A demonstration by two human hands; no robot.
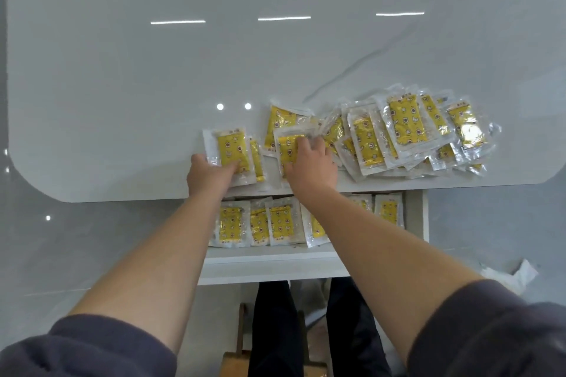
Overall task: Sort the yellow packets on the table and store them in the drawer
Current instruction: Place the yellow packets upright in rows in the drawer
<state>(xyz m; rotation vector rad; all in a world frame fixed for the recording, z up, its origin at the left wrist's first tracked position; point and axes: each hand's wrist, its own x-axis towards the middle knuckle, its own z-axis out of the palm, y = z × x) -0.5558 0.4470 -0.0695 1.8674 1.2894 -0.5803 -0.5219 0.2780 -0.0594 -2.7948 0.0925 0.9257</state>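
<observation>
A loose heap of yellow packets (407, 128) in clear wrappers covers the right part of the white table (153, 101) near its front edge. My left hand (208, 174) holds the near end of a small stack of packets (231, 151) lying on the table, thumb on top. My right hand (309, 164) lies on another packet (286, 148) just to the right, fingers curled over it. Below the table edge the white drawer (266, 266) stands pulled out, with several yellow packets (260, 222) laid in a row inside; my right forearm hides part of the row.
The glossy table top stretches bare to the left and back. A crumpled white wrapper (514, 277) lies on the floor at the right. My legs and a wooden stool (239, 358) sit under the drawer front.
</observation>
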